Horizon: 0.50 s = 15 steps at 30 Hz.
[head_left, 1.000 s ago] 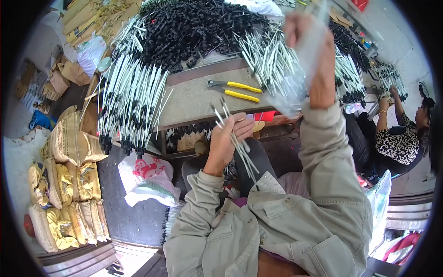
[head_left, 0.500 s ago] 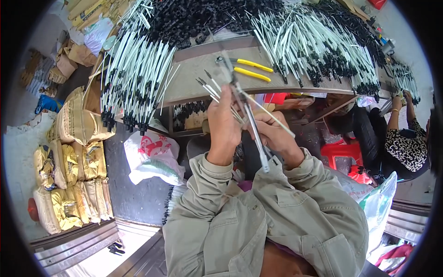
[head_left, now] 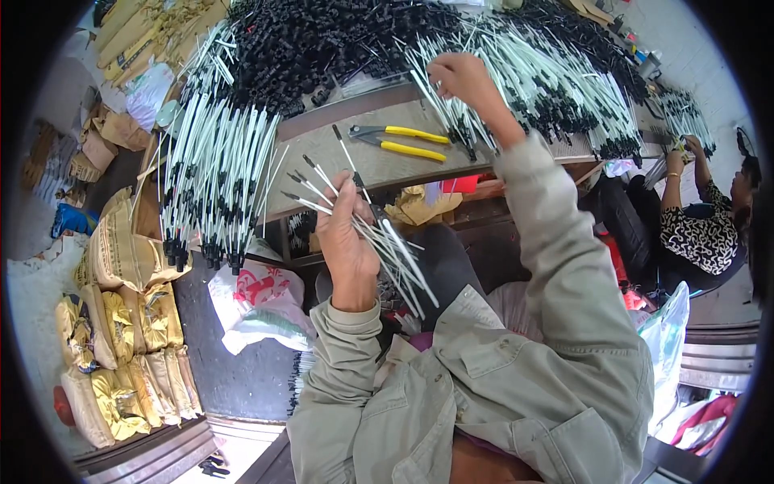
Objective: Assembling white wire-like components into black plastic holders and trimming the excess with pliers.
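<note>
My left hand is closed around a loose bundle of thin white rods with dark tips, held in front of the bench's near edge. One longer rod with black fittings stands out above the thumb. My right hand reaches forward to the left side of a large pile of white rods with black ends. Its fingers are curled down among them; what lies in their grip is hidden. Yellow-handled pliers rest on the bench between the two hands.
A heap of black fittings covers the back of the bench. Another rod pile overhangs its left edge. Plastic bags and stacked packets stand on the floor at left. A co-worker sits at far right.
My right hand has left my left hand's side and gone forward to the right-hand rod pile. My left hand, still holding the bundle, has shifted left and lower.
</note>
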Each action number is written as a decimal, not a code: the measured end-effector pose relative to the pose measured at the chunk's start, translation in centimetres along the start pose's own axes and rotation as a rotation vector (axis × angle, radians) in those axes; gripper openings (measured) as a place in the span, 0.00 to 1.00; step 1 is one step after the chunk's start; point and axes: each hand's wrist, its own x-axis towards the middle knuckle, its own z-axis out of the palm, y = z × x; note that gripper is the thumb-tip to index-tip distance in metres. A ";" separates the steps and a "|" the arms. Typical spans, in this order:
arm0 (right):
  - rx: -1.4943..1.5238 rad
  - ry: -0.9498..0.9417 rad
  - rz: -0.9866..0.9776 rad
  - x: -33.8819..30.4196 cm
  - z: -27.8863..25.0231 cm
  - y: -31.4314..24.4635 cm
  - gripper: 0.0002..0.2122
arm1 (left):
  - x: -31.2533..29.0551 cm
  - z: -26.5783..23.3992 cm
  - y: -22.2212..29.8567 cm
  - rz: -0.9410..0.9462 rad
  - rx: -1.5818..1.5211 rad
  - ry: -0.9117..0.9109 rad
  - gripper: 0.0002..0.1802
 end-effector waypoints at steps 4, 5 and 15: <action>-0.615 0.073 -0.009 5.6 3.1 5.8 0.12 | -0.2 0.5 0.0 -0.022 -0.102 0.005 0.12; -0.650 0.043 0.013 5.9 3.7 5.5 0.12 | -0.6 -0.3 0.7 -0.021 -0.100 -0.056 0.12; -0.225 0.031 0.102 8.2 3.5 6.0 0.13 | -1.9 -0.8 1.4 -0.088 0.056 -0.200 0.18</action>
